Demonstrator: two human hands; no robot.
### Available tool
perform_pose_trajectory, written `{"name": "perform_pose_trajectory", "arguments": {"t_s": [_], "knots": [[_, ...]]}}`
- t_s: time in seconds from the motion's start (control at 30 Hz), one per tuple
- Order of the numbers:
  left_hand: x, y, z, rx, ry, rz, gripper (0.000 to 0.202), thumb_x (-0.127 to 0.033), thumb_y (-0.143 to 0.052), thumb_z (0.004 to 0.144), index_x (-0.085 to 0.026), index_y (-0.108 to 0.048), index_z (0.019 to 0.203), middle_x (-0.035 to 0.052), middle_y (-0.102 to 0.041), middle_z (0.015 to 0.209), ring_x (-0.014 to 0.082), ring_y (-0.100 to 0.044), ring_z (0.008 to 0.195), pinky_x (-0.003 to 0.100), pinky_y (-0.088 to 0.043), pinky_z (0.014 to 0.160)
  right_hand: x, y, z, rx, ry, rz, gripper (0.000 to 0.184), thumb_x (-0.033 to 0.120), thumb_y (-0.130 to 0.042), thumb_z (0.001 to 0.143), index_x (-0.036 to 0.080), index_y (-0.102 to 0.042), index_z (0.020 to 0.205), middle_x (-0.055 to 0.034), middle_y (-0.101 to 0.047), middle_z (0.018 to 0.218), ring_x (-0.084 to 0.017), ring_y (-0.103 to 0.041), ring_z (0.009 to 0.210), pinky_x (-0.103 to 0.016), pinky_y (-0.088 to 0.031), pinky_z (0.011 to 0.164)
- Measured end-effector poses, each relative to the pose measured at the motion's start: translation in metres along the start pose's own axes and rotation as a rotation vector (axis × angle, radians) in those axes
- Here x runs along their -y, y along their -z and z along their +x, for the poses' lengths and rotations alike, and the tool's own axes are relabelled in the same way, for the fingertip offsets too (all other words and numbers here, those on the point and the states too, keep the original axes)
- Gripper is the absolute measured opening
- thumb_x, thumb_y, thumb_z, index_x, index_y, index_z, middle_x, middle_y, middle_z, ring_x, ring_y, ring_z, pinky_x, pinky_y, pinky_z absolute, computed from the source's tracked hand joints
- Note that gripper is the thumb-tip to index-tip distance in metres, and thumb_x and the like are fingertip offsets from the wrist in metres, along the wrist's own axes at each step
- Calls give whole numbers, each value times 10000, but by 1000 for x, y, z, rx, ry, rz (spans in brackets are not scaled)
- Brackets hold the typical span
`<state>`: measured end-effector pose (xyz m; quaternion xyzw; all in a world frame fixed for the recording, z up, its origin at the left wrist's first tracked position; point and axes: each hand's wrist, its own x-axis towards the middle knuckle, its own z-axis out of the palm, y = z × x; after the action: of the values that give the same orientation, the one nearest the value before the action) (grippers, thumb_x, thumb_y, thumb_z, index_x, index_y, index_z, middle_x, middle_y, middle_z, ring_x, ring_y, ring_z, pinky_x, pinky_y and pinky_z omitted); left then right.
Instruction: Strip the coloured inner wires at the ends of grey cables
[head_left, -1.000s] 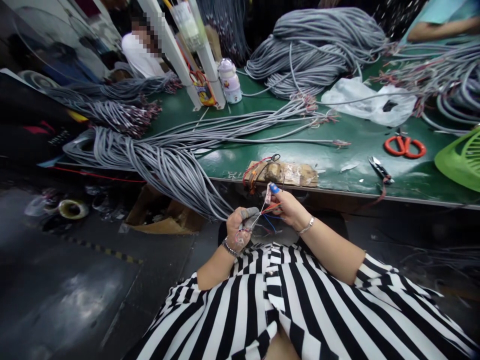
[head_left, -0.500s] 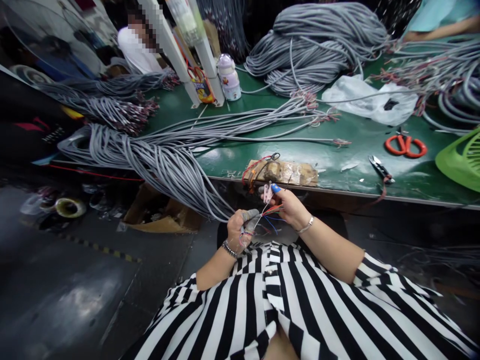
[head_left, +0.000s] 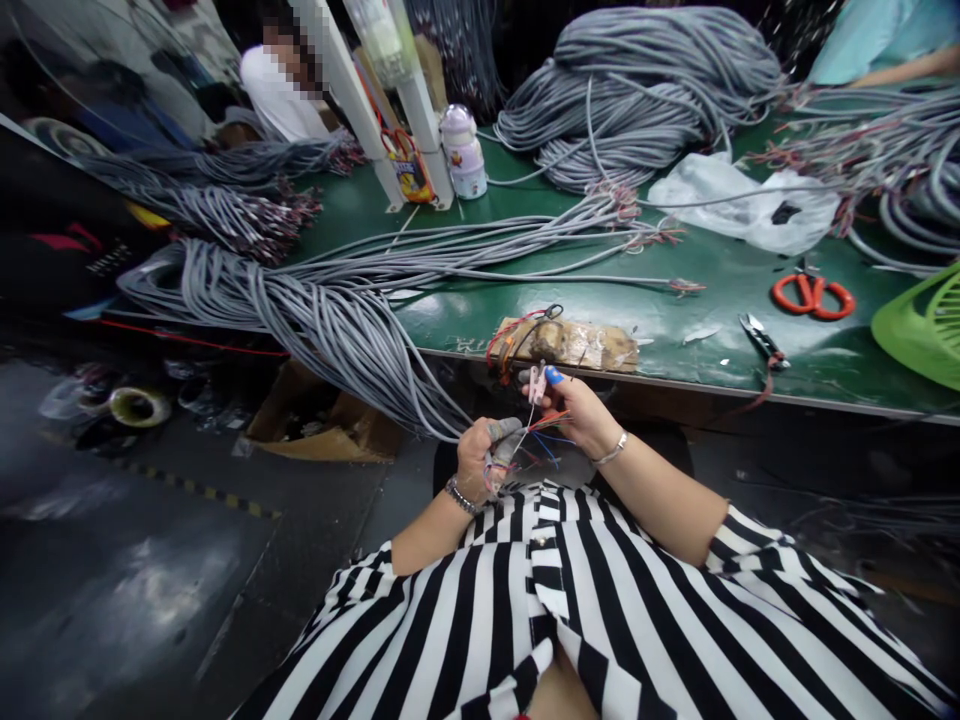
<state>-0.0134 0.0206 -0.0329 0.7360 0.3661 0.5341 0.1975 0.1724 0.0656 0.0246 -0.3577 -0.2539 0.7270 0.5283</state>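
Observation:
My left hand [head_left: 474,462], with grey coverings on its fingers, is closed round the end of a grey cable just beyond the table edge. Thin coloured wires [head_left: 549,424], red, orange, white and blue, fan out from that end toward my right hand [head_left: 583,412]. The right hand pinches a small pale pink clip-like piece [head_left: 537,384], its thumb tipped in blue; a white wire runs up to this piece. Behind the hands, a worn wooden block [head_left: 600,346] lies at the table edge. A big bundle of grey cables [head_left: 330,325] hangs over the edge at left.
On the green table [head_left: 465,325] lie red-handled scissors [head_left: 813,297], small cutters [head_left: 763,340], a plastic bag [head_left: 795,215] and a green basket [head_left: 919,325]. A bottle [head_left: 463,155] stands by white posts; coiled cables [head_left: 637,90] sit behind. A cardboard box [head_left: 322,430] is below. Other people sit beyond.
The view has shifted very slightly. Both hands keep their hold on the cable and the pink piece, with hardly any movement.

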Motion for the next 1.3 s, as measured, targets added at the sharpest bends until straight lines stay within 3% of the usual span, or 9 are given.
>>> {"name": "perform_pose_trajectory", "arguments": {"t_s": [0.33,0.57,0.7,0.77,0.83,0.93,1.07,1.2,1.3], "knots": [[-13,10,-6,-18,93,3,325,-459,-684,831,-175,-737,979,67,-698,771,175,-646,678,308,-537,616,-10,12,1,-13,-125,50,446,631,-656,775,193,-641,859,-41,-668,770,-76,-418,474,-204,-185,356],[-22,19,-11,114,33,-42,279,-382,-619,892,-176,-720,1051,77,-706,850,172,-654,776,312,-531,728,0,24,-13,-27,-152,17,453,629,-674,753,183,-602,799,-46,-674,753,-56,-374,458,-182,-134,355],[-27,16,3,241,256,-229,340,-454,-572,915,-169,-731,1011,123,-719,1052,213,-667,981,357,-527,894,6,42,-25,-70,-52,-111,413,565,-737,705,175,-663,818,-47,-673,761,-59,-360,477,-176,-140,363],[-30,14,11,264,429,-324,340,-453,-586,906,-162,-723,1016,105,-729,986,190,-689,874,317,-548,801,8,49,-32,-90,18,-204,365,487,-783,673,180,-683,842,-35,-673,765,-52,-338,475,-175,-145,372],[-30,11,18,298,592,-366,318,-420,-617,885,-149,-721,1013,52,-708,745,148,-661,657,265,-532,651,9,51,-41,-84,43,-297,322,413,-803,661,186,-700,866,-20,-665,737,-47,-312,461,-181,-154,379],[-30,5,22,320,734,-377,262,-349,-646,844,-130,-731,960,-21,-581,512,99,-543,446,220,-460,508,7,44,-54,1,63,-431,283,373,-804,668,195,-723,872,-19,-663,720,-71,-394,488,-203,-283,411],[-28,-3,21,284,756,-402,182,-270,-663,788,-132,-720,892,-21,-603,551,86,-528,420,202,-433,454,-2,24,-64,174,86,-534,285,375,-817,667,209,-709,872,-35,-679,796,-166,-599,712,-298,-495,640],[-22,-9,20,187,753,-413,109,-150,-659,723,-141,-678,830,-4,-660,653,95,-567,503,208,-470,504,-10,2,-66,256,147,-714,336,394,-796,696,223,-669,956,-19,-645,772,-154,-543,645,-291,-454,589],[-14,-13,21,148,732,-428,154,-138,-684,690,-132,-668,843,10,-677,679,115,-577,535,237,-493,533,-13,-14,-64,189,293,-974,350,375,-810,667,236,-635,937,-1,-593,714,-149,-474,598,-283,-377,554]]}}
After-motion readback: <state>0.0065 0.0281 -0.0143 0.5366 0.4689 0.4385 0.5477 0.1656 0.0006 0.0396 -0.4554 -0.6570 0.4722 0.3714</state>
